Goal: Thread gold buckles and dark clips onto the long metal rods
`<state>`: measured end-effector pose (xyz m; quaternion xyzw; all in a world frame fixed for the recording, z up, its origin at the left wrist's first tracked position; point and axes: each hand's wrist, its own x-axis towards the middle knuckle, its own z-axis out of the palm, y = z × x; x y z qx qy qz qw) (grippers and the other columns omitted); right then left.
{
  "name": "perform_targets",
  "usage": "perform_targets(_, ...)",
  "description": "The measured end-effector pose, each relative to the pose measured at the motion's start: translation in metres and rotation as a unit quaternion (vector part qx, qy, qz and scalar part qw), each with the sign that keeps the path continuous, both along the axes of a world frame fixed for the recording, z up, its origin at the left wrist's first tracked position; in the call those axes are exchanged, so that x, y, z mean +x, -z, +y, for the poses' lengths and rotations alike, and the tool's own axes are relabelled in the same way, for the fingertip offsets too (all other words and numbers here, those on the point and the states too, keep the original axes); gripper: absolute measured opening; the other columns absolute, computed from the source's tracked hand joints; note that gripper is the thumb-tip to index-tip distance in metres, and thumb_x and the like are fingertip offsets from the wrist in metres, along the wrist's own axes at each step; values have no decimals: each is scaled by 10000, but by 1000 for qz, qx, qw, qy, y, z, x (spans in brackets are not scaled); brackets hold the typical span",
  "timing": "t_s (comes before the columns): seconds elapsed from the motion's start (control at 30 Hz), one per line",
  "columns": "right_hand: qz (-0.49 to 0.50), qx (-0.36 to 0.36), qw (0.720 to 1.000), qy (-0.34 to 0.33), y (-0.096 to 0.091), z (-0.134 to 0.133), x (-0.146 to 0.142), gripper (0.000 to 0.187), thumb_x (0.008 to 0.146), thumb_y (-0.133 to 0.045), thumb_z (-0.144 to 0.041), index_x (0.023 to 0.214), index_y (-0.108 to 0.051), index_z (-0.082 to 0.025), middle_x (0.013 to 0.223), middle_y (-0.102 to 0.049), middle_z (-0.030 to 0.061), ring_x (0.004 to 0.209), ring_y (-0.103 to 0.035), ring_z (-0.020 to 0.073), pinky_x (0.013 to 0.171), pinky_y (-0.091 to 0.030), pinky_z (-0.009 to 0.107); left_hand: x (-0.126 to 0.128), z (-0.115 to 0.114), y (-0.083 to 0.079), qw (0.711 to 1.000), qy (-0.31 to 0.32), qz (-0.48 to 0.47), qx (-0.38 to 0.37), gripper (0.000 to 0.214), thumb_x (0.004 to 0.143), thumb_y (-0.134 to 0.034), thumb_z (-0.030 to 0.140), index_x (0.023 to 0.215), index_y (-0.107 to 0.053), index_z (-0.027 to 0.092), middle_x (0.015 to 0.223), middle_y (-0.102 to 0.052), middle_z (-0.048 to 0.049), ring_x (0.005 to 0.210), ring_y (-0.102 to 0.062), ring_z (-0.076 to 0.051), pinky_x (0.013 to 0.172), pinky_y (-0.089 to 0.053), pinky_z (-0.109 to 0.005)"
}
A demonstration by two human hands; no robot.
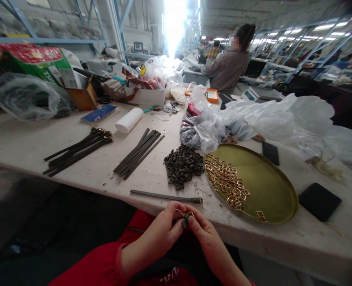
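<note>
Just over the table's front edge, my left hand and my right hand meet with fingertips pinched together. Between them is a dark strap, and a bit of gold metal, seemingly a buckle, shows at its end. The fingers partly hide the strap; a thin dark length pokes out left of my left wrist. Beyond my hands, one strap with a gold buckle end lies along the edge. A heap of small dark loops sits behind it. To the right, a round gold tray bears many gold buckles.
Plain dark straps and a bundle of buckled straps lie to the left. Behind are a white roll, a blue booklet and plastic bags. A black pad lies at right. A person stands farther back.
</note>
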<state>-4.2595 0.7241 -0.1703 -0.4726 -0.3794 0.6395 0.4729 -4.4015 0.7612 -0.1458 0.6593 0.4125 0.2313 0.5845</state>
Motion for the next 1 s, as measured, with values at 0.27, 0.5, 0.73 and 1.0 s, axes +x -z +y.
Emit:
perform_targets(0.27,1,-23,998,50,2,-16,-7,422,750,-606,-441,1104,-576,-213,931,-671,55,901,-610,230,867,-444,404,-4,-5,6,997,-36,71,-17,192,806,-509,342,782,-425,171,648,-485,36,590,-451,-110,534,-353,-213)
perform_targets(0.5,15,-50,994,97,-2,-20,-5,432,695,-662,-438,1035,-560,-191,818,-623,6,708,-568,147,674,-451,269,-4,-15,-18,995,45,81,-30,120,831,-386,268,799,-439,164,680,-469,23,620,-444,-118,562,-353,-227)
perform_targets(0.73,63,-73,993,63,4,-28,-7,472,637,-723,-370,1035,-544,-190,782,-590,-10,711,-524,127,673,-414,261,0,-16,-8,986,26,165,-4,96,772,-380,215,683,-390,181,621,-424,33,586,-402,-121,530,-297,-238)
perform_targets(1.0,133,-103,984,57,7,-27,3,345,618,-754,-310,849,-533,-179,672,-557,-55,609,-493,73,587,-371,194,2,-11,-4,983,33,175,-34,93,751,-409,232,678,-417,175,608,-434,37,570,-397,-111,514,-300,-226)
